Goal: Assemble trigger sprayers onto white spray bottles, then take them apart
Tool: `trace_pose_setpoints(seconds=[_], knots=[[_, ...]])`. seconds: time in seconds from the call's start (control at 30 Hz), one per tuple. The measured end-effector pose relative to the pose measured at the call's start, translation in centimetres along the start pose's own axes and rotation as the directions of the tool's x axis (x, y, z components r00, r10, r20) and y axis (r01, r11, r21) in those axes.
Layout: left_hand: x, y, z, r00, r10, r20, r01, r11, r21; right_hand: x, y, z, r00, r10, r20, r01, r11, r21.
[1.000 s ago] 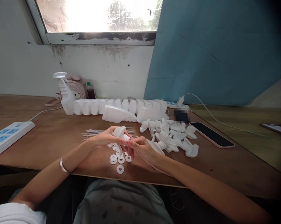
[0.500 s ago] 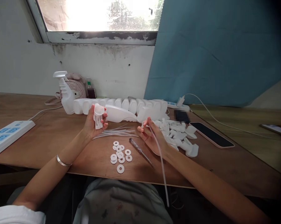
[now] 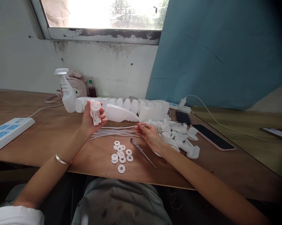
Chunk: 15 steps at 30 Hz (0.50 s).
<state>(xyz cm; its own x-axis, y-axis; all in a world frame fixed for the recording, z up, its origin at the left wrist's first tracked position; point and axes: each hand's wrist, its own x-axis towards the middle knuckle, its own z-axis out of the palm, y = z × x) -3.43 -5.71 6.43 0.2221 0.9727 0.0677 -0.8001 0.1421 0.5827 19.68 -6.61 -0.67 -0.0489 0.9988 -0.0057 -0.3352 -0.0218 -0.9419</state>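
Observation:
My left hand [image 3: 92, 117] is closed around a white spray trigger head [image 3: 95, 107], its round open collar turned towards me. The thumb and fingertips of my right hand [image 3: 150, 135] pinch the right end of a thin white plastic tube [image 3: 122, 127]. That tube lies level just above or on a bunch of similar tubes [image 3: 115, 133] on the table. Below them are several white ring washers [image 3: 121, 169] in a loose group. A screwdriver with a clear handle [image 3: 143, 152] lies beside my right hand, and a pile of white spray heads [image 3: 180, 136] is to its right.
A row of white bottles [image 3: 122, 113] lies behind the hands, with one upright spray bottle [image 3: 69, 97] at left. A power strip [image 3: 9, 132] sits on the left of the table [image 3: 49, 140]. A phone [image 3: 213, 137] lies at right; a pink bag [image 3: 78, 84] stands at the back.
My right hand has lowered the tube from hanging towards me to lying level over the tube bunch. My left hand has moved slightly up and left with the spray head.

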Motion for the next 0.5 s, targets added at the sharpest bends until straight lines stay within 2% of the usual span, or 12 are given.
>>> trace_pose_setpoints(seconds=[0.13,0.23,0.4,0.47,0.5], knots=[[0.4,-0.9,-0.7,0.997,-0.051,0.056,0.044,0.993,0.112,-0.7,-0.1,0.7,0.987,0.097,0.126,-0.089,0.994,-0.068],[0.7,-1.4,-1.4,0.991,-0.075,0.111,0.054,0.982,0.183,-0.9,-0.3,0.9,0.985,0.123,0.123,-0.11,0.988,-0.11],[1.2,-1.7,-2.4,0.982,-0.101,0.159,0.051,0.955,0.292,-0.7,-0.3,0.7,0.998,-0.019,0.065,0.037,0.958,-0.285],[1.5,-1.7,-2.7,0.981,-0.103,0.165,0.043,0.942,0.332,-0.7,-0.3,0.6,0.99,-0.126,0.064,0.142,0.879,-0.456],[1.6,-1.7,-2.9,0.982,-0.103,0.159,0.04,0.933,0.358,-0.9,-0.3,0.6,0.98,-0.177,0.089,0.196,0.802,-0.563]])
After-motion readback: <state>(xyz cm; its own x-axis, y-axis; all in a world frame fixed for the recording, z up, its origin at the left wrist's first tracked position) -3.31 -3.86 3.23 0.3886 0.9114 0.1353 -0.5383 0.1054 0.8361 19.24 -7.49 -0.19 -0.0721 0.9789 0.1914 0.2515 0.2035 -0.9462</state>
